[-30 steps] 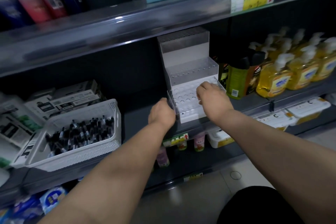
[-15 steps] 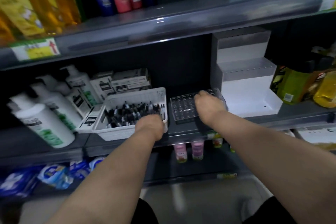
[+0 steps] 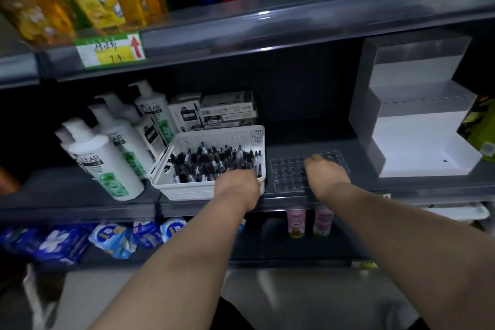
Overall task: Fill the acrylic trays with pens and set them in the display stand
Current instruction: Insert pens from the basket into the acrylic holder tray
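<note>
Left hand (image 3: pixel 237 186) over basket (image 3: pixel 214 134) of pens (image 3: pixel 209 163), right hand (image 3: pixel 325 178) on acrylic tray (image 3: pixel 286 172) — shelf's (image 3: pixel 415 187) front edge (both grips hidden).

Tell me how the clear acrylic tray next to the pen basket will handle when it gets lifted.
The acrylic tray looks like rigid moulded plastic, so it should stay stiff rather than flex. Its holes are empty, so it is probably light. Its glossy walls may be slippery, and, lying low and flat on the shelf, it seems unlikely to tip.
</note>
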